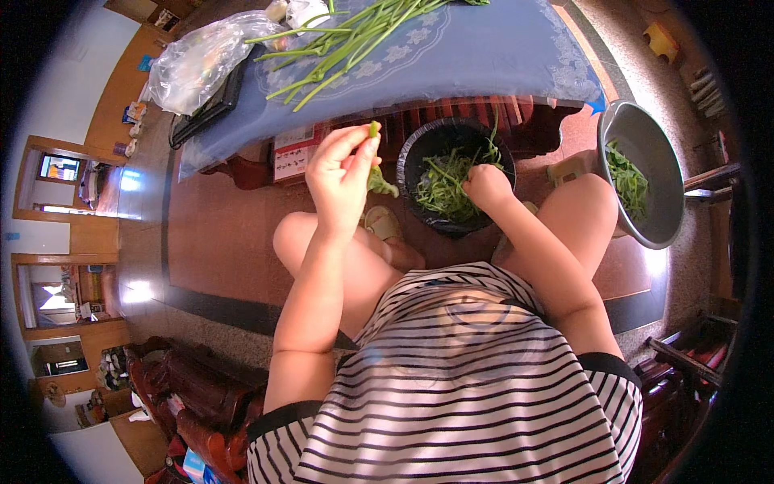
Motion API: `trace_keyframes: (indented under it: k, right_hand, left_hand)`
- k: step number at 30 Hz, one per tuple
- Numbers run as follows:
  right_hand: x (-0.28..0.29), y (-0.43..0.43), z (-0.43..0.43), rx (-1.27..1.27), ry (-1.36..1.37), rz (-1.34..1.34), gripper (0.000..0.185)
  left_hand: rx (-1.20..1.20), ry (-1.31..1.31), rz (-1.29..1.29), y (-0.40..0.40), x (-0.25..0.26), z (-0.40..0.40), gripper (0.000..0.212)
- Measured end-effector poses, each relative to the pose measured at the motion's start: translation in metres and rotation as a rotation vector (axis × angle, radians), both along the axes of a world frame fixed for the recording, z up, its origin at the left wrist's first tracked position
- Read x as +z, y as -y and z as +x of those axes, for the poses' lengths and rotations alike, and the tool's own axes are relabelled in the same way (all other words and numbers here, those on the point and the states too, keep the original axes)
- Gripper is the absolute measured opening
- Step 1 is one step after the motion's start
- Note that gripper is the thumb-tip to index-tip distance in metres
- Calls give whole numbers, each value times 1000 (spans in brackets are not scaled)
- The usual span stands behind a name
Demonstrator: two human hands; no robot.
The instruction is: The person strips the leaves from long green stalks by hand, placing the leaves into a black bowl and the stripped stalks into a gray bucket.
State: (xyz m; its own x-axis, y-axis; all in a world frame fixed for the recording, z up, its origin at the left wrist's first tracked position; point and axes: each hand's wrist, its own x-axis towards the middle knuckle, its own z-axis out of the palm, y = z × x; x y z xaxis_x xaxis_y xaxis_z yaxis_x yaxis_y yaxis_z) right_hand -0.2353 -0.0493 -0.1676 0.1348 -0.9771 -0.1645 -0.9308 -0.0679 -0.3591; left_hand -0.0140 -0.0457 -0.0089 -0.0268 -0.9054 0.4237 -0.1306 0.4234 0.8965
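My left hand [343,175] is raised in front of the table edge, a short green stem [373,129] pinched between thumb and finger. A green leaf [382,183] hangs just below those fingers. My right hand [488,186], its fingers curled, is over the right side of a black-lined bin [411,154]. A leafy green sprig [493,144] rises beside that hand; whether the fingers grip it cannot be seen. Green scraps [447,187] lie in the bin. Long green stalks [357,51] rest on the blue tablecloth [471,54]. Green leaves [627,180] lie in a grey basin [662,151].
A clear plastic bag [202,60] and a black tray-like object [211,112] are at the table's left end. A red and white box [290,154] stands beneath the table. Carved dark wooden seats [199,381] are at lower left. The basin is beside my right knee.
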Motion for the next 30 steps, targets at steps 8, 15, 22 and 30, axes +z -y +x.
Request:
trace_keyframes:
  k: [8, 15, 22, 30]
  right_hand:
    - [114, 1, 10, -40, 1060, 205, 23]
    - [174, -10, 13, 128, 1105, 213, 19]
    - [166, -16, 18, 78, 1244, 347, 18]
    - [151, -28, 31, -28, 1719, 477, 17]
  left_hand:
    - [-27, 405, -329, -2, -4, -9, 17]
    - [-83, 608, -491, -7, 9, -20, 20]
    - [-97, 438, -225, -16, 3, -14, 15]
    - [-187, 145, -63, -21, 0, -15, 9]
